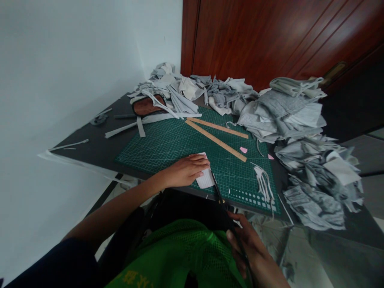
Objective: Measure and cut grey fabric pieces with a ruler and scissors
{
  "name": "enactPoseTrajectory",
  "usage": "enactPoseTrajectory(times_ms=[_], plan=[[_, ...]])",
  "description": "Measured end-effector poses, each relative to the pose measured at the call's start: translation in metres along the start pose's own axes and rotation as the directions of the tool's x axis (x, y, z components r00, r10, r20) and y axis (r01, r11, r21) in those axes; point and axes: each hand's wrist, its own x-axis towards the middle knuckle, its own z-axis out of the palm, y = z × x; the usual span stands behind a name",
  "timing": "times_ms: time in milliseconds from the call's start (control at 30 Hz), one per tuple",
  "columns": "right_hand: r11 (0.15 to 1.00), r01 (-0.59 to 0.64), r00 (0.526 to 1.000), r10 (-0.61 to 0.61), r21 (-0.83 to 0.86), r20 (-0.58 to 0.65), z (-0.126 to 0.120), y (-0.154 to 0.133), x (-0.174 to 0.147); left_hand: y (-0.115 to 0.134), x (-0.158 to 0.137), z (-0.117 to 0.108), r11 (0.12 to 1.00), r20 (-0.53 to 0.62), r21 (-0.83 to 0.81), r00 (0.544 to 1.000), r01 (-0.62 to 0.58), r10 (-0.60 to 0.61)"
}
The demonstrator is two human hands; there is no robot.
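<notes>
My left hand (191,169) lies flat, fingers stretched out, over a small pale pinkish-white lined piece (206,180); whether it is paper or cloth I cannot tell. That piece rests on the green cutting mat (168,144) near the table's front edge, its upper part covered by my fingers. Closed around the handles of long black scissors (220,196) is my right hand (247,240), below the table edge. The scissor blades reach up along the right edge of the piece. Dark shadow hides much of the handles.
Two wooden rulers (219,142) form a V on the mat. Heaps of grey cloth scraps (277,112) line the back and right. Thin white strips (263,182) and pink bits (243,150) lie at right. A brown oval pad (147,105) sits back left.
</notes>
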Motion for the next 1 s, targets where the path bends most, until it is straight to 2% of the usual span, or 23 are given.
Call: enactPoseTrajectory(times_ms=[400,567,1000], plan=[[0.999,-0.033,0.999,0.034,0.031,-0.015,-0.0013,0.0062,0.0012,0.0000,-0.0007,0.0013,1.000,0.006,0.010,1.000,0.022,-0.022],[0.998,-0.029,0.999,0.028,0.047,0.023,-0.0046,0.0070,0.0027,0.0000,-0.0005,0.0014,1.000,0.013,0.014,1.000,0.025,-0.025],[0.999,-0.045,0.999,0.045,0.012,0.010,-0.0027,0.0079,-0.0006,-0.0002,-0.0003,0.0019,0.999,0.025,0.050,0.999,0.019,-0.020]])
